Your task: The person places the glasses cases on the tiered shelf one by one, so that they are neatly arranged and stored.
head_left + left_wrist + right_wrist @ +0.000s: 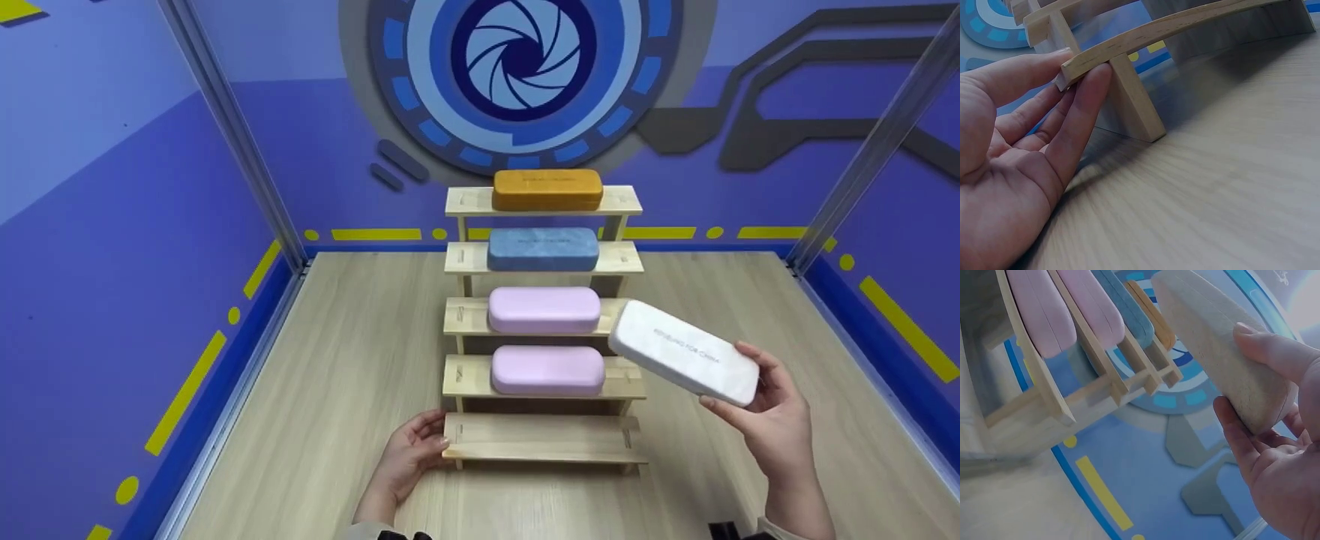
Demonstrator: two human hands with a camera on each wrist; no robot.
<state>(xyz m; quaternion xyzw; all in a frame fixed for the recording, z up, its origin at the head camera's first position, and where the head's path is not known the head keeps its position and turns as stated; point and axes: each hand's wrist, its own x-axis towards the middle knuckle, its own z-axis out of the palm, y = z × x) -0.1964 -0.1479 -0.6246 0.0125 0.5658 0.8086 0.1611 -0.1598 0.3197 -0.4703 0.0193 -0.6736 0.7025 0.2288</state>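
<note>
My right hand [780,420] grips a white glasses case [686,352] by its right end, thumb on one long side and fingers on the other. The case is tilted in the air, right of a stepped wooden rack [544,439]. With thumb and fingers my left hand [409,457] pinches the left end of the rack's lowest shelf, as the left wrist view shows at the shelf corner [1086,62]. Two pink cases [544,309] lie on the second and third shelves from the bottom. Above them sit a blue case [543,249] and, on the top shelf, an orange-brown case [547,190].
The rack stands on a light wood-grain table [330,360]. A blue printed back wall [300,135] rises behind it, and side panels with metal corner posts [232,127] bound the table left and right. Nothing lies on the lowest shelf.
</note>
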